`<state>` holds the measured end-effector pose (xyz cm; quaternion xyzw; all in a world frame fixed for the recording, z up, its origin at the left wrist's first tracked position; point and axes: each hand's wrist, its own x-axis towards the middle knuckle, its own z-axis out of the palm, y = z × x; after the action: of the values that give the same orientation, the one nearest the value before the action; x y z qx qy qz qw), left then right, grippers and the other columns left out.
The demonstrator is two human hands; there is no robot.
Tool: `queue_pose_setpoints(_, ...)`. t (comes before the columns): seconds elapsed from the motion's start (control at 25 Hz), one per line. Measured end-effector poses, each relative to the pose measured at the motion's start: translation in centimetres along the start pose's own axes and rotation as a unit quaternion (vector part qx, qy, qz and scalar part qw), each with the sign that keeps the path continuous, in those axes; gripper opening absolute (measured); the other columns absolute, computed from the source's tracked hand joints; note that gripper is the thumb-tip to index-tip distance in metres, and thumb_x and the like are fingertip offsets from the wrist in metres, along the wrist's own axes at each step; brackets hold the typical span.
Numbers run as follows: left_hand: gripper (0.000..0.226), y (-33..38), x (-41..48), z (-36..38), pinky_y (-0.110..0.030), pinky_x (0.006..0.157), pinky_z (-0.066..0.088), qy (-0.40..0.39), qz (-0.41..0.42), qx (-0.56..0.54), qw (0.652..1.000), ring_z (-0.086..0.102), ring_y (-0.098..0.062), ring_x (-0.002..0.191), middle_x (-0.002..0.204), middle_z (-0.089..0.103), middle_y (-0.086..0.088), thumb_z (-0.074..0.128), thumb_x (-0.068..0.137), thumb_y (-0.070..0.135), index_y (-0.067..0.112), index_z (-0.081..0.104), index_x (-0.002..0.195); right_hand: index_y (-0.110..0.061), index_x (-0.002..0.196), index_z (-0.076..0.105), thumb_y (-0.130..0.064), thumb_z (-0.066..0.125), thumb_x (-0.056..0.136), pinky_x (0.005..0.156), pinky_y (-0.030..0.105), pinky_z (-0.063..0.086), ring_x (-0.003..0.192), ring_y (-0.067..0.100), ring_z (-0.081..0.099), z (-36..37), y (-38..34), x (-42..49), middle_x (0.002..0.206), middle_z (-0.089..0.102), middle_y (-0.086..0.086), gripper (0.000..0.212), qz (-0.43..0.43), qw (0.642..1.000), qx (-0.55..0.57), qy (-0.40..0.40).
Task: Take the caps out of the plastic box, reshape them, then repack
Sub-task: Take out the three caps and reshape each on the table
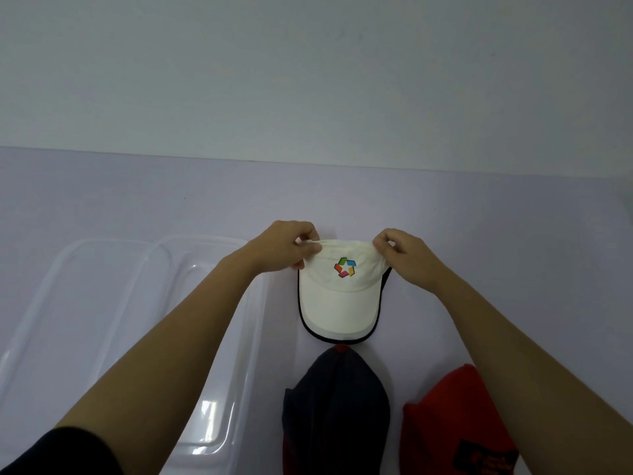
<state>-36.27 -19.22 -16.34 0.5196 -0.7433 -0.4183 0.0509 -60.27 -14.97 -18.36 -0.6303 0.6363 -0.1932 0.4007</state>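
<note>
White cap (339, 293) with a many-coloured emblem on its front, held at the far edge of its crown. The thumb and curled fingers of the left hand (291, 248) pinch the fabric at the cap's left corner; the thumb and fingers of the right hand (407, 258) pinch it at the right corner. Both grips close on cloth, and the crown is drawn flat between them. The brim, edged in a dark band, points toward the person and lies below the fingers; whether it touches the table cannot be told.

Just near of the brim lies a navy cap (335, 406) with a red button at its top, almost touching the white brim. A red cap (452, 416) bearing a dark patch lies beside it to the right, under the right forearm.

To the left, beneath the left forearm, a clear plastic box (205, 240) sits on the table, with a second clear plastic piece (102, 240) just beside it; which is the lid cannot be told. A dark sleeve (51, 450) shows at the lower left corner.

All rest on a pale lilac table (513, 234), whose far edge meets a plain whitish wall (308, 80).
</note>
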Motion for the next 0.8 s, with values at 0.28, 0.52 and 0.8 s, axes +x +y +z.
queue_pose_setpoints(0.28, 0.018, -1.1, -0.2, -0.9, -0.012, 0.064, 0.047, -0.023, 0.012, 0.03, 0.999, 0.064, -0.006, 0.072, 0.091, 0.061, 0.007, 0.059, 0.091, 0.023, 0.013, 0.061, 0.106, -0.007, 0.099, 0.063, -0.02, 0.045, 0.097, 0.066, 0.013, 0.037, 0.077, 0.012, 0.052, 0.1, 0.5, 0.1, 0.089, 0.057, -0.002, 0.022, -0.04, 0.998, -0.04, -0.001)
queue_pose_setpoints(0.52, 0.018, -1.0, -0.2, -0.8, -0.013, 0.061, 0.045, -0.029, -0.003, 0.07, 0.997, 0.066, -0.009, 0.066, 0.096, 0.068, 0.001, 0.057, 0.091, 0.02, 0.012, 0.062, 0.106, -0.007, 0.102, 0.064, -0.019, 0.048, 0.096, 0.073, 0.017, 0.037, 0.085, 0.012, 0.056, 0.2, 0.0, 0.2, 0.095, 0.056, -0.003, 0.021, -0.048, 0.996, -0.071, 0.004)
queue_pose_setpoints(0.8, 0.023, 0.1, -0.4, -0.4, -0.009, 0.046, 0.044, 0.007, -0.015, 0.023, 1.0, 0.061, -0.004, 0.048, 0.076, 0.065, -0.001, 0.047, 0.096, 0.024, 0.01, 0.065, 0.096, -0.011, 0.102, 0.066, -0.028, 0.05, 0.094, 0.065, 0.013, 0.037, 0.084, 0.009, 0.053, 0.9, -2.2, 0.7, 0.096, 0.062, -0.004, 0.024, 0.0, 0.999, -0.045, -0.01)
